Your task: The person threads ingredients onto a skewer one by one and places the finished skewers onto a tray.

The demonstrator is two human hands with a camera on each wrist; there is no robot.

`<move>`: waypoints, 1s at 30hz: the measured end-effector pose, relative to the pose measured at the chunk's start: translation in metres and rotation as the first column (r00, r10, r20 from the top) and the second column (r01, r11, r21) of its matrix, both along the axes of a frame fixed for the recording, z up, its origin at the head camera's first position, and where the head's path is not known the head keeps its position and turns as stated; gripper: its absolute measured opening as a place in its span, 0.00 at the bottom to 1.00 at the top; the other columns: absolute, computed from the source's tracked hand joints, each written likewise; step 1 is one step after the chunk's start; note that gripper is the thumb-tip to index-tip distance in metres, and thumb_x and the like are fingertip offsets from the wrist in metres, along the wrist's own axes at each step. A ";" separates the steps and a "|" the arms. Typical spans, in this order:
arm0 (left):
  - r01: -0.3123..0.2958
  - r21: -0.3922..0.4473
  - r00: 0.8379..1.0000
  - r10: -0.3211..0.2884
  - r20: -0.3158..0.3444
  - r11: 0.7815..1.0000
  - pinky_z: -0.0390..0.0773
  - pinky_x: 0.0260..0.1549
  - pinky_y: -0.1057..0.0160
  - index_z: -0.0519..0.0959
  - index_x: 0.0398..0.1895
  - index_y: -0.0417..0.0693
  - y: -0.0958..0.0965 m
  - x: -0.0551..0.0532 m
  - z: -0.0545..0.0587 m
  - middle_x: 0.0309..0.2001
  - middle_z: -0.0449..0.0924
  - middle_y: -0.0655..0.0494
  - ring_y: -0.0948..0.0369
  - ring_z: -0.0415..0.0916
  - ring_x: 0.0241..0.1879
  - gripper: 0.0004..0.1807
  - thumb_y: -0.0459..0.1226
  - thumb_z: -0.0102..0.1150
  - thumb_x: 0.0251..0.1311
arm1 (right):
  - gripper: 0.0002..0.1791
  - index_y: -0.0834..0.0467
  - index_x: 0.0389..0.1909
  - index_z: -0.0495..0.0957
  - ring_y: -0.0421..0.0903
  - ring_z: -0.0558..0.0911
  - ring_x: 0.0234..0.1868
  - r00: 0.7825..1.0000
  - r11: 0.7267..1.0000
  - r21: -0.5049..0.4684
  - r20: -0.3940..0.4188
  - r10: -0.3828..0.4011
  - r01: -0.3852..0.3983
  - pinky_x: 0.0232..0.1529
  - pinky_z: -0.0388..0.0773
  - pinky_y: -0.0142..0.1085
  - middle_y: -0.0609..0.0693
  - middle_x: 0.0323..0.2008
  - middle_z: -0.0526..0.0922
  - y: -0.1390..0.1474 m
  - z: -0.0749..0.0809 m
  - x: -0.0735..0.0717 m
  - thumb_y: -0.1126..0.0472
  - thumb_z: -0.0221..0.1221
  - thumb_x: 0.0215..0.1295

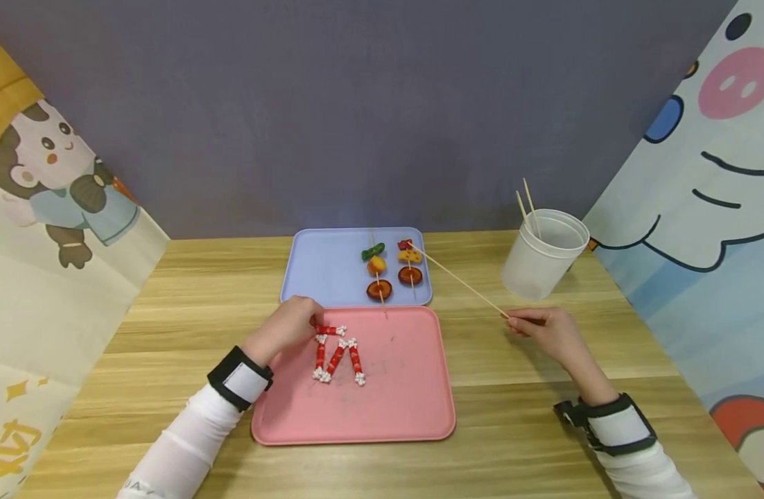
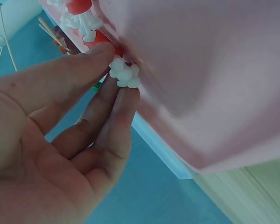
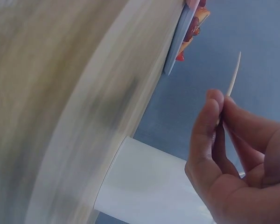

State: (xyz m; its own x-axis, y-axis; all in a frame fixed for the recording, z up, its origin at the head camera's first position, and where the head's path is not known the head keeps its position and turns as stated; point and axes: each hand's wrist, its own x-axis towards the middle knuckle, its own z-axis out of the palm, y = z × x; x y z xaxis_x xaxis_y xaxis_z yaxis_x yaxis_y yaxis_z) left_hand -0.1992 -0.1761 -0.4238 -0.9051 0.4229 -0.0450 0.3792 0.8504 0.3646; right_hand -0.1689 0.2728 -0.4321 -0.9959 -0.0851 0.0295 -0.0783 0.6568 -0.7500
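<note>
1. Left hand [image 1: 292, 322]: thumb and fingertips pinch one red-and-white piece [image 1: 329, 330] near its white-knobbed end; piece sits at the pink tray's [image 1: 401, 416] upper left. Whether lifted: cannot tell.
2. Three similar pieces [image 1: 335, 362] lie on the pink tray just below.
3. Right hand [image 1: 547, 330]: thumb and fingers pinch a bare wooden stick [image 1: 459, 281] near one end. In the head view its far tip overlaps the blue tray [image 1: 319, 267]; contact unclear.
4. Blue tray, beyond the pink one: two loaded skewers [image 1: 378, 290] at its right side.
5. White bucket [image 1: 532, 270], right of the trays, two sticks [image 1: 521, 206] standing in it.
6. Writing: dark letters [image 1: 139, 487] on the left sleeve, cut off, possibly ending in "A"; yellow character-like marks [image 1: 10, 450] on the left wall panel, not legible.
</note>
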 end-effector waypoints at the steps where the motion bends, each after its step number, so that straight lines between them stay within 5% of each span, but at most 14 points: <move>1: -0.005 -0.002 1.000 0.005 0.002 1.000 0.75 0.28 0.63 0.84 0.23 0.43 0.000 0.000 0.001 0.27 0.81 0.52 0.59 0.75 0.29 0.13 0.20 0.55 0.41 | 0.13 0.68 0.45 0.82 0.30 0.82 0.29 1.000 1.000 0.002 -0.001 -0.001 0.001 0.31 0.80 0.27 0.62 0.38 0.86 0.000 0.000 -0.001 0.64 0.60 0.63; 6: -0.075 0.053 0.996 0.077 -0.038 0.996 0.76 0.28 0.60 0.82 0.23 0.43 -0.002 0.001 0.008 0.26 0.81 0.51 0.57 0.76 0.28 0.08 0.22 0.58 0.43 | 0.12 0.66 0.44 0.83 0.29 0.82 0.29 0.999 1.000 0.004 -0.029 0.012 -0.012 0.30 0.79 0.26 0.60 0.37 0.86 -0.005 0.001 -0.002 0.64 0.60 0.62; 10: -0.157 0.216 0.981 0.177 -0.077 0.964 0.78 0.32 0.56 0.81 0.28 0.43 -0.001 0.001 0.020 0.29 0.82 0.50 0.54 0.78 0.31 0.04 0.27 0.61 0.48 | 0.12 0.65 0.44 0.83 0.29 0.82 0.29 0.998 0.999 -0.014 -0.042 0.044 -0.044 0.30 0.78 0.25 0.59 0.36 0.87 -0.017 0.002 0.000 0.64 0.60 0.63; 19: -0.278 0.521 0.922 0.376 -0.090 0.807 0.77 0.35 0.56 0.82 0.37 0.43 0.017 -0.003 0.037 0.33 0.84 0.47 0.53 0.80 0.35 0.07 0.35 0.61 0.57 | 0.09 0.63 0.40 0.85 0.30 0.80 0.27 0.978 0.989 -0.015 -0.153 0.144 -0.148 0.28 0.79 0.27 0.54 0.31 0.87 -0.051 0.020 0.002 0.65 0.62 0.59; 24: -0.272 0.651 0.884 0.452 -0.122 0.708 0.76 0.33 0.63 0.84 0.37 0.43 0.031 -0.005 0.044 0.32 0.85 0.48 0.55 0.80 0.32 0.07 0.35 0.61 0.56 | 0.09 0.61 0.39 0.86 0.32 0.80 0.27 0.971 0.983 -0.024 -0.161 0.177 -0.183 0.28 0.79 0.29 0.52 0.30 0.87 -0.061 0.030 0.007 0.65 0.63 0.58; 30: -0.261 0.753 0.864 0.494 -0.097 0.605 0.74 0.30 0.72 0.84 0.38 0.42 0.045 -0.006 0.052 0.34 0.85 0.48 0.57 0.80 0.32 0.08 0.35 0.62 0.57 | 0.08 0.61 0.38 0.86 0.33 0.80 0.26 0.966 0.982 -0.024 -0.187 0.178 -0.186 0.27 0.79 0.29 0.52 0.28 0.86 -0.066 0.034 0.009 0.67 0.63 0.58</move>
